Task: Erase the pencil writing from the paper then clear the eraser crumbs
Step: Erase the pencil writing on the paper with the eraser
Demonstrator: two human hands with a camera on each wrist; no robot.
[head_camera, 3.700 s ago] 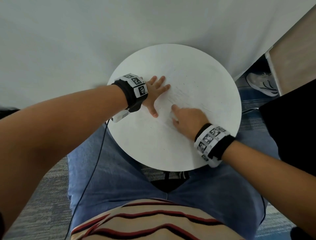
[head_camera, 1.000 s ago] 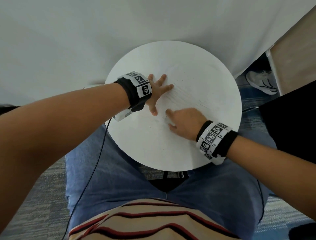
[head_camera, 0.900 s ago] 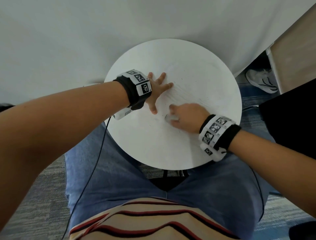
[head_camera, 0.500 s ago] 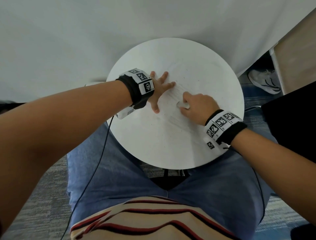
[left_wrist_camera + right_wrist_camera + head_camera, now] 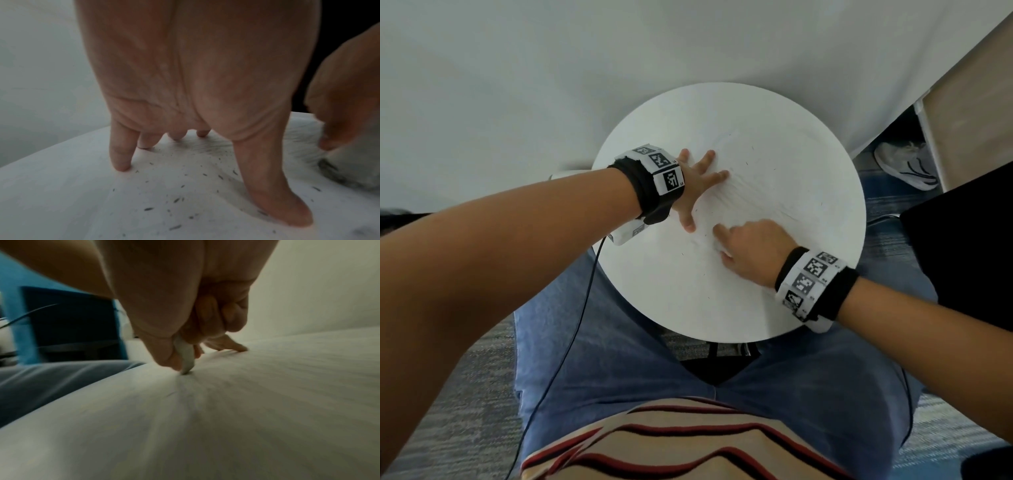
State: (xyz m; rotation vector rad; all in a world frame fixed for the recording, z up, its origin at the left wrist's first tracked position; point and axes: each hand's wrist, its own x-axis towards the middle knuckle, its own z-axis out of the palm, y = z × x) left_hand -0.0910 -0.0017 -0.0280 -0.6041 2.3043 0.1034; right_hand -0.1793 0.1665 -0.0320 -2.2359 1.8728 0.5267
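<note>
On the round white table (image 5: 808, 164), the left hand (image 5: 693, 186) splays flat on the white paper sheet (image 5: 753, 192) while, just nearer, the right hand (image 5: 751, 248) pinches a small white eraser (image 5: 186, 356) onto it.

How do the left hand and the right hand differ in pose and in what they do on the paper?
The left hand lies flat with fingers spread, pressing the paper down; the right hand has its fingers curled. The left hand holds nothing, while the right hand pinches a white eraser with its tip on the sheet. The left hand sits farther from the person, the right hand nearer. Both touch the paper, among dark crumbs.
</note>
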